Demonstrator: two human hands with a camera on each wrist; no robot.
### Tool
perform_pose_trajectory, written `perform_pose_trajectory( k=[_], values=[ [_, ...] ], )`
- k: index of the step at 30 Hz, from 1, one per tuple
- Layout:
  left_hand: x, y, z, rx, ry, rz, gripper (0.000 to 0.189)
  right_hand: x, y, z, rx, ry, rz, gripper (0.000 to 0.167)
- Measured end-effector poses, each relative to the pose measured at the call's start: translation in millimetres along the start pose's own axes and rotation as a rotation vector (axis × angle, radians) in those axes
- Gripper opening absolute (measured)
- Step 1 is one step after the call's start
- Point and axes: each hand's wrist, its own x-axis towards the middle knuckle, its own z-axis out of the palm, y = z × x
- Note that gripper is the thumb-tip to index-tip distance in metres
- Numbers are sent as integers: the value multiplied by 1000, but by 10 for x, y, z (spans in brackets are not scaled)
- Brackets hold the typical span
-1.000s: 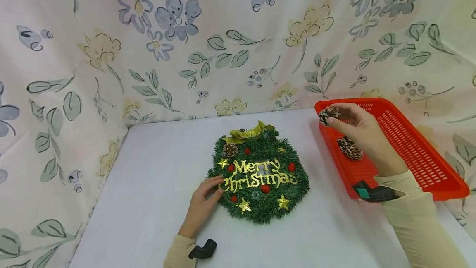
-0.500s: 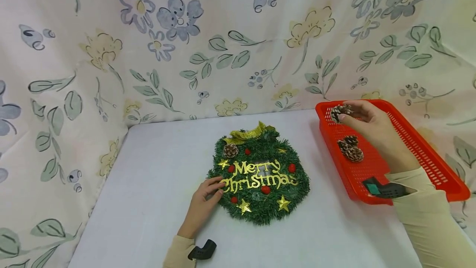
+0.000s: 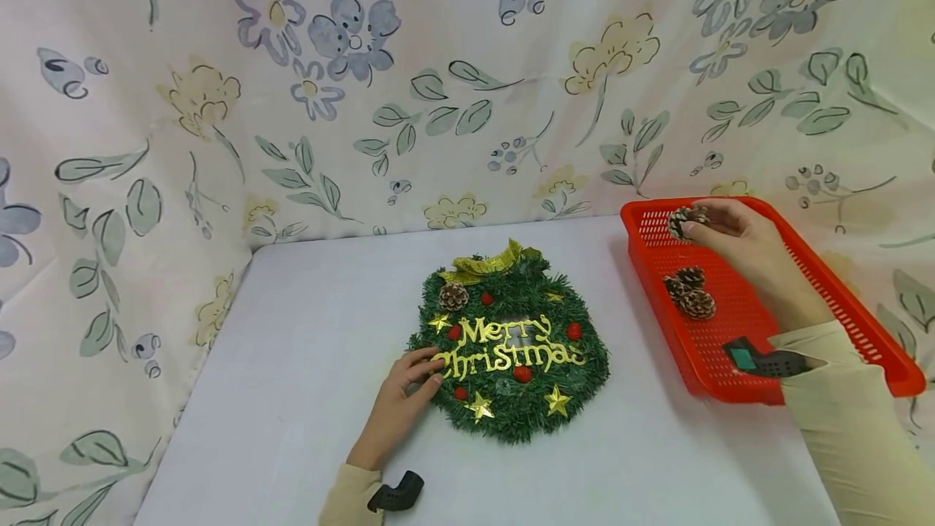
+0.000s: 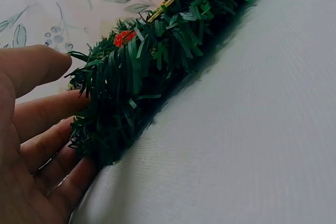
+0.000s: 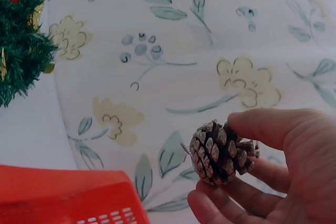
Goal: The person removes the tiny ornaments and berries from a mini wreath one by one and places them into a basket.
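Observation:
A green tinsel Christmas wreath [image 3: 540,291] lies on the table with gold "Merry Christmas" lettering, gold stars, red berries, a gold bow and one pinecone [image 3: 453,296]. My left hand [image 3: 403,400] rests at its left edge, fingertips against the tinsel. In the left wrist view those fingers [image 4: 44,108] are loosely extended along the wreath's side. My right hand [image 3: 752,254] pinches another pinecone [image 5: 220,153] between thumb and fingers, above the far end of a red basket [image 3: 657,323]. A small wire sticks out of this cone's base in the right wrist view.
Several pinecones [image 3: 690,293] sit in a cluster inside the red basket, at the table's right side. The white table [image 3: 307,347] is bordered behind and on the left by a floral curtain [image 3: 438,104].
My right hand has moved to the right with its pinecone, from the basket's far left rim to over the inside, uncovering the cluster of cones. The left hand stays at the wreath.

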Motion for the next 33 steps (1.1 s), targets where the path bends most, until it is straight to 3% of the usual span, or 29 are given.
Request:
perform_pose_trajectory(
  k=[7,16,26,33],
  values=[
    [4,-12,3,18,8,21,28,34,83,-79,17,18,-16,55],
    [-6,-13,3,24,4,40,21,94,209,-163,6,8,24,57],
    [1,9,6,32,-6,16,15,119,342,-221,-33,10,106,60],
    [-1,33,5,7,-13,-5,13,152,418,-241,16,28,68,48]
  ],
)
